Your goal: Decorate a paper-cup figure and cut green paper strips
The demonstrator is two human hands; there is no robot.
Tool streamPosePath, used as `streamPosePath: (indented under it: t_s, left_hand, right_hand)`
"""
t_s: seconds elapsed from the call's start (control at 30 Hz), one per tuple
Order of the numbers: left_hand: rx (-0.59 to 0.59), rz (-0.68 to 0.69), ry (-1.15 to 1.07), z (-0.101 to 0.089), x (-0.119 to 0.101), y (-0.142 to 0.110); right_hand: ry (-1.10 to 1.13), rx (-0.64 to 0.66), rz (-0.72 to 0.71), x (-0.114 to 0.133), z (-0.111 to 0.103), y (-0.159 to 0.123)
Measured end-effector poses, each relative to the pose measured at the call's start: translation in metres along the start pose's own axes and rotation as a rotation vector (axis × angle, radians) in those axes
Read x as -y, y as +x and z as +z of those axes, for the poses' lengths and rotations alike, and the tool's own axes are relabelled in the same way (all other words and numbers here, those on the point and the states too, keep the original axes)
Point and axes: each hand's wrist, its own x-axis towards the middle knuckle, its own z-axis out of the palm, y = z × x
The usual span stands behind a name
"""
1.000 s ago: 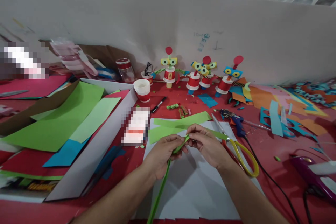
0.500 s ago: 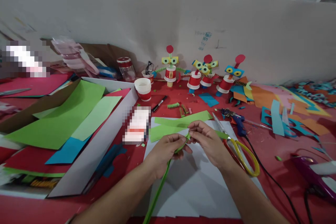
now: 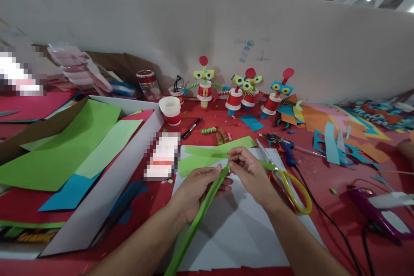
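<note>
A long narrow green paper strip [image 3: 199,220] runs from my fingers down to the bottom edge of the view. The thumb and fingers of my left hand [image 3: 196,187] are closed on it near its upper end. My right hand [image 3: 250,177] pinches that end between thumb and fingertips, close to the left fingers. Beneath both hands lies white paper [image 3: 237,233], with green paper pieces [image 3: 207,157] on its far part. Yellow-and-red-handled scissors [image 3: 293,189] rest just right of my right hand, another bit of green paper by their blades.
A box [image 3: 106,194] of coloured sheets stands left. Cup robots [image 3: 233,100] line the wall beside stacked paper cups [image 3: 170,110]. A blue glue gun [image 3: 287,151] with its cord and a purple glue gun [image 3: 377,211] lie right. Part of another person's hand [image 3: 406,151] shows at the right edge.
The strip's upper part, bunched between my fingers before, now lies straighter and flatter across my left hand. The view has shifted slightly right, and another person's hand has appeared at the right edge.
</note>
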Motion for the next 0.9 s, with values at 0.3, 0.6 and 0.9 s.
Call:
streamPosePath:
  t_s: [0.3,0.6,0.9]
  left_hand:
    - [-0.005,0.021,-0.056,-0.0014,0.0004,0.0022]
    - [0.027,-0.039,-0.082,-0.0024,-0.0029,0.0019]
    - [0.11,-0.03,-0.023,-0.0052,-0.0021,0.0022]
  right_hand:
    - [0.137,0.029,0.116,0.0062,0.0008,-0.0016]
    - [0.158,0.072,0.22,0.0058,0.0031,-0.0018]
    - [0.173,0.007,0.214,0.0099,0.0003,-0.0008]
